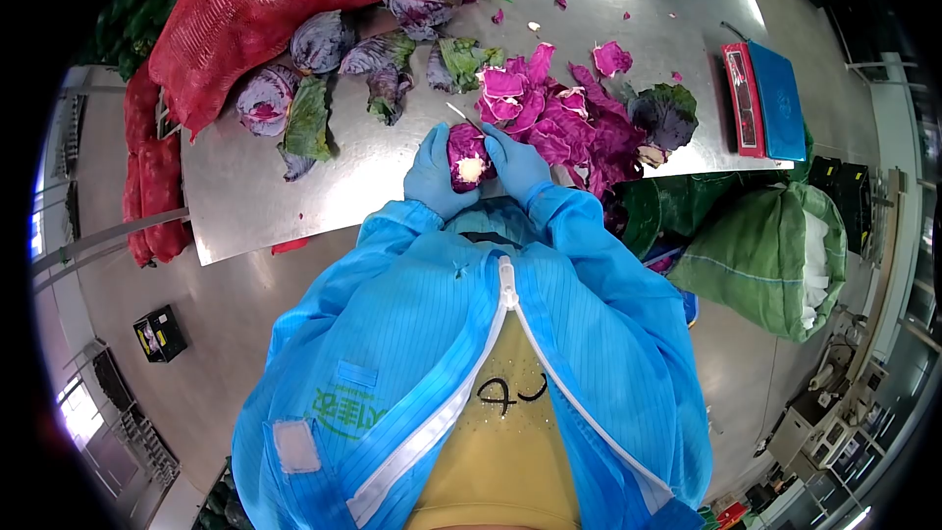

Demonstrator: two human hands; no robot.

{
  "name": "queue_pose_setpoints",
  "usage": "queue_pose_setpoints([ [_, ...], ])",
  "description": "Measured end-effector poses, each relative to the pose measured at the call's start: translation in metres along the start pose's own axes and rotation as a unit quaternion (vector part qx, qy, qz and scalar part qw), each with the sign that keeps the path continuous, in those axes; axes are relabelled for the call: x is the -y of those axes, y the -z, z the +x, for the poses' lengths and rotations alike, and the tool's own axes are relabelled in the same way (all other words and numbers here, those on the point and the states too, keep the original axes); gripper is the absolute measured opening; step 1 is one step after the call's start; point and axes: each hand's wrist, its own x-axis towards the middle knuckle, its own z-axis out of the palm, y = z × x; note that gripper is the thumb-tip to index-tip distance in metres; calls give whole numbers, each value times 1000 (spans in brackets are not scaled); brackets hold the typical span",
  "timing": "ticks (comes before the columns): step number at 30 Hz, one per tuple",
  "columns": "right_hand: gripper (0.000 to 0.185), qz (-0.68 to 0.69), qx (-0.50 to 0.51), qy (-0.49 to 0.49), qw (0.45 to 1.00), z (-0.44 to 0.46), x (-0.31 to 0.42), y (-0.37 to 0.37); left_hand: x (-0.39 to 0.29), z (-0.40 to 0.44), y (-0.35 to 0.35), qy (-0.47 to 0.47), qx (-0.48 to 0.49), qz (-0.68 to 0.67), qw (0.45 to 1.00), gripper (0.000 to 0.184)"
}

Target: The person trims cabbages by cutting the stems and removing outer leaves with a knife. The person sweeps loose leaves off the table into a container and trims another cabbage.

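Observation:
My left hand, in a blue glove, is closed round the left side of a small red cabbage. The cabbage's pale cut stem end faces me. Against its right side rests my right hand, also gloved, with a thin knife in its fingers. The blade points up and left past the top of the cabbage; the handle is hidden in the hand. Beyond my right hand lies a heap of loose purple cabbage leaves.
A red mesh sack lies on the metal table, with several untrimmed cabbages and green outer leaves beside it. At the right edge stands a red and blue box-like object. A green woven sack stands below the table's right edge.

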Motion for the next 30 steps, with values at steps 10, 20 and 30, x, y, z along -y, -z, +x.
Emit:
queue_pose_setpoints([
  [10,44,41,-38,-13,998,22,-2,7,8,-4,2,10,-7,-38,999,105],
  [20,39,48,-138,-40,988,49,-8,-5,55,-25,4,26,-34,-336,941,110],
  [30,54,141,28,300,943,26,26,-2,74,-3,4,24,15,-313,949,108],
])
